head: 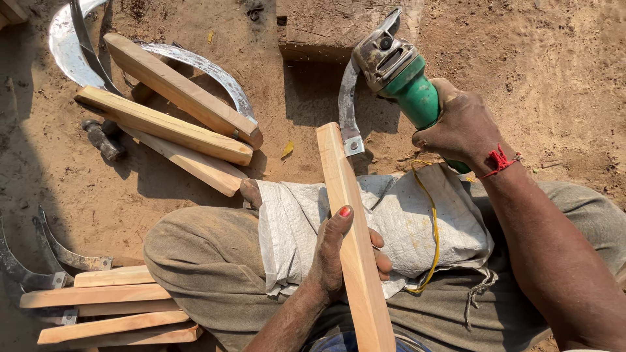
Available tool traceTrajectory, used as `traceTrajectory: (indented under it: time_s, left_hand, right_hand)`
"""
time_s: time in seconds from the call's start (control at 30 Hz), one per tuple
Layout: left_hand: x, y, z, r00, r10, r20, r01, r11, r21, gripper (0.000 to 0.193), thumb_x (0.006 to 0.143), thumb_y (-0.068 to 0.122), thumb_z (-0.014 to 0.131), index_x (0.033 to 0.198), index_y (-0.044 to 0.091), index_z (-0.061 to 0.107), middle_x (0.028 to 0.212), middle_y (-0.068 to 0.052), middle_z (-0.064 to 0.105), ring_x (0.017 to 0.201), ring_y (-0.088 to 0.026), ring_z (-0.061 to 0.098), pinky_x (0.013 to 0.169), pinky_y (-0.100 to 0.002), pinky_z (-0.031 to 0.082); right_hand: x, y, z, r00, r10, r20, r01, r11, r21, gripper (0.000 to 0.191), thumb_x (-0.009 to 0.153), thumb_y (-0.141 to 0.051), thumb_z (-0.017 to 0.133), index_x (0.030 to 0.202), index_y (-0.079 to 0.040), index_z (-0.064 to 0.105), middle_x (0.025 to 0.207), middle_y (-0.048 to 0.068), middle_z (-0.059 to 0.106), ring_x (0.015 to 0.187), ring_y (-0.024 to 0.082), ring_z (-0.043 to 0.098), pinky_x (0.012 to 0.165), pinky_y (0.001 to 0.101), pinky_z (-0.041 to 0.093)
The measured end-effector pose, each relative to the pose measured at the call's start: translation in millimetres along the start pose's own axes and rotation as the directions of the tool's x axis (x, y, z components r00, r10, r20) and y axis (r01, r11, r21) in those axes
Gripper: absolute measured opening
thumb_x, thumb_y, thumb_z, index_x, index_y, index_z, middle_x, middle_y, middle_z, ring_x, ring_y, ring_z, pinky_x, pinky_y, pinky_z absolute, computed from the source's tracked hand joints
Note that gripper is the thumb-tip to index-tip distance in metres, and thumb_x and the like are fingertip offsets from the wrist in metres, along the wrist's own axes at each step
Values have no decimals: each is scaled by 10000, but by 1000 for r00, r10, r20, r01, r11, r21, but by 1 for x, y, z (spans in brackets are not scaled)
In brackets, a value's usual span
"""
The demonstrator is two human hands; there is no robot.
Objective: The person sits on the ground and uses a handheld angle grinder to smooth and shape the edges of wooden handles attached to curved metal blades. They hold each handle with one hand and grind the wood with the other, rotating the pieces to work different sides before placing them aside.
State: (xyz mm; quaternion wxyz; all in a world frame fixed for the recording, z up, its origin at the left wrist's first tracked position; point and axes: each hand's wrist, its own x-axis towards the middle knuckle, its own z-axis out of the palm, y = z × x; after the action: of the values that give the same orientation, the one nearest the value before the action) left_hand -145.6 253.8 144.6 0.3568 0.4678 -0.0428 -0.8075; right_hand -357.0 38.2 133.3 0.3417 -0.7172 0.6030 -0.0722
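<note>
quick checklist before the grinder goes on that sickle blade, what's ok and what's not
1. Left hand grips the long pale wooden handle: ok.
2. Right hand wraps the green angle grinder: ok.
3. Curved grey metal sickle blade lies by the grinder head: ok.
4. White woven sack covers the lap: ok.
5. Yellow cord clear of blade: ok.
6. Disc spinning: cannot tell.

One package-type item is present: a white woven sack (417, 228), laid flat across the person's lap just right of frame centre. It is roughly rectangular, creased and dusty, with frayed edges. A yellow cord (435, 231) runs down its face toward 5 o'clock. No labels, signs or screens are visible.
</note>
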Motion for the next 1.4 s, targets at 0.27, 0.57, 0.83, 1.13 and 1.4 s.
traceTrajectory:
  time_s: [0.27, 0.57, 0.83, 1.13, 1.4]
  left_hand:
    - [-33, 59, 19, 948, 312, 70, -319, 915, 246, 1138, 874, 781, 549, 1550, 46, 2, 1134, -240, 600, 846, -285, 744, 526, -399, 655]
    - [-23, 125, -7, 225, 826, 517, -789, -157, 595, 1066, 908, 847, 588, 1538, 10, 386, 1278, -99, 612, 1072, -157, 673, 933, -272, 589]
    - [73, 187, -107, 505, 836, -216, -832, 538, 136, 592, 823, 460, 835, 1145, 9, 626, 953, -77, 674, 583, -92, 480, 480, -246, 416]
    - [99, 196, -136, 472, 702, -533, -749, 639, 178, 629, 698, 599, 846, 1014, 84, 671, 818, -28, 642, 523, -85, 498, 425, -244, 386]
    - [114, 198, -136, 529, 682, -505, -731, 669, 138, 593, 772, 565, 827, 1003, 38, 686, 823, -44, 553, 567, -85, 442, 453, -236, 340]
  right_hand:
    - [31, 41, -22, 960, 212, -185, -195, 975, 102, 665, 581, -234, 877, 1193, -52, 691, 963, 154, 744, 853, 268, 732, 761, 405, 590]
    - [6, 44, -26, 945, 228, -235, -120, 909, 400, 527, 601, -162, 848, 1091, -28, 708, 909, 110, 735, 783, 202, 710, 694, 367, 591]
    - [5, 40, -19, 948, 210, -239, -155, 961, 228, 724, 531, -237, 868, 1209, -48, 700, 963, 151, 732, 853, 264, 716, 776, 418, 587]
    - [26, 45, -30, 964, -31, -263, 36, 999, 15, 670, 610, -263, 889, 1207, -19, 709, 1073, 160, 729, 927, 270, 720, 830, 404, 590]
    - [22, 28, -33, 975, 18, -222, -49, 990, -136, 683, 621, -243, 882, 1237, -14, 698, 1037, 177, 725, 893, 277, 711, 796, 413, 582]
